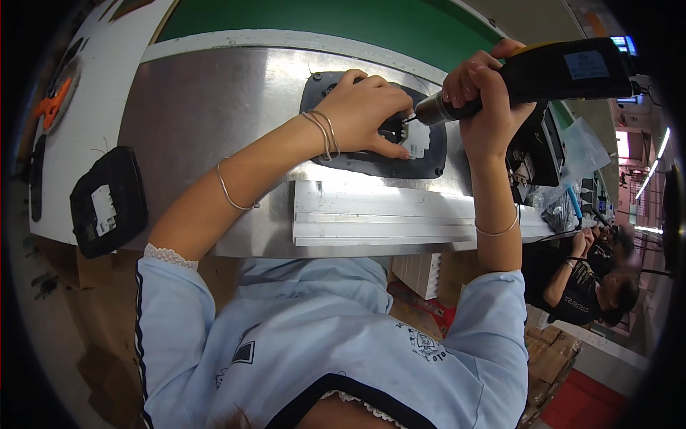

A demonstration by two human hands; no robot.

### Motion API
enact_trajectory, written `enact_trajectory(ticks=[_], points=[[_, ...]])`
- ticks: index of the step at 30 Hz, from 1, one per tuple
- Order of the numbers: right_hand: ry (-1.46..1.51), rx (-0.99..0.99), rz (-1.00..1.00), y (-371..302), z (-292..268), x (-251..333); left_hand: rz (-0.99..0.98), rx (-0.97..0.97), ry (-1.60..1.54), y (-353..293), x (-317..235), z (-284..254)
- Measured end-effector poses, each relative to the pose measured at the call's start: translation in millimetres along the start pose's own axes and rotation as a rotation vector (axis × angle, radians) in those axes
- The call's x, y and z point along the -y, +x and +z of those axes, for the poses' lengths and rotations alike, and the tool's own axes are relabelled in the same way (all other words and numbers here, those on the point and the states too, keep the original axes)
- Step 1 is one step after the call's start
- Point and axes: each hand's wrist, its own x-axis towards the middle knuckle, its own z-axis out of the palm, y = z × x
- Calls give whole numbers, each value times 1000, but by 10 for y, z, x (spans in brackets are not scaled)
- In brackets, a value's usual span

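A dark, rounded plastic panel (382,166) lies on the metal worktop, with a white plastic part (416,136) set in its middle. My left hand (362,114) rests over the panel, its fingers curled and the thumb pressing by the white part. In my right hand (493,100) is a black electric screwdriver (547,73), held nearly level. Its bit points left and meets the assembly beside the white part, close to my left fingertips. Whether a screw sits at the tip is too small to tell.
A similar dark panel (127,187) with a white part lies at the left edge. A pale metal rail (379,214) runs along the worktop's (207,93) front. Black parts and plastic bags (582,150) crowd the right side. Another person (582,286) works farther right.
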Motion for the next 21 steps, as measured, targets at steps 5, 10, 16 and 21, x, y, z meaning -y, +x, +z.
enact_trajectory(ticks=[5, 10, 16, 21], points=[[-11, 24, -10, -5, -1, 1, 5, -12, 18, 12, -1, 27], [-1, 50, -14, 0, -25, 0, 4, -17, 22, 16, -14, 41], [-13, 48, -5, 1, -30, 29, -50, 80, 31, 48, -92, -45], [-1, 55, -22, 10, -35, 26, -50, 78, 37, 34, -89, -35]])
